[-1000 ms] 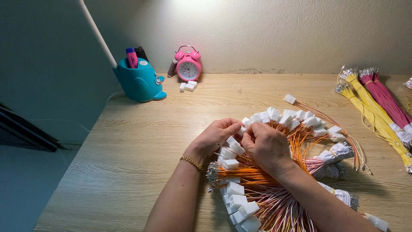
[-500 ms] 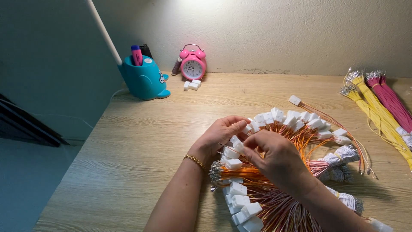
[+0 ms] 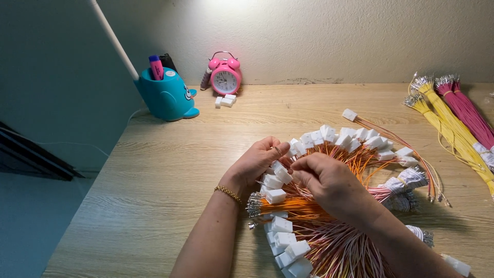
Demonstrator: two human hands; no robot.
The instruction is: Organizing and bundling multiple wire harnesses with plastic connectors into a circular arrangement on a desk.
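Observation:
Both my hands meet over a fanned pile of orange and pink wires (image 3: 339,242) tipped with white plastic connectors (image 3: 329,135) on the wooden desk (image 3: 170,170). My left hand (image 3: 257,162), with a gold bracelet at the wrist, pinches a white connector (image 3: 280,172) between thumb and fingers. My right hand (image 3: 327,180) is curled close against it, fingertips on the same connector or its wire. More white connectors (image 3: 285,242) lie in a row below my hands. A bundle of orange wires with bare metal ends (image 3: 257,206) lies under my left wrist.
A teal whale-shaped pen holder (image 3: 167,95) with a pink marker and a pink alarm clock (image 3: 225,77) stand at the back by the wall, loose white connectors (image 3: 225,100) beside them. Yellow wires (image 3: 445,123) and magenta wires (image 3: 468,110) lie at the right edge. A white lamp arm (image 3: 113,38) slants at upper left.
The view has shifted slightly. My hands stay together over the pile, fingers working small movements on the connector.

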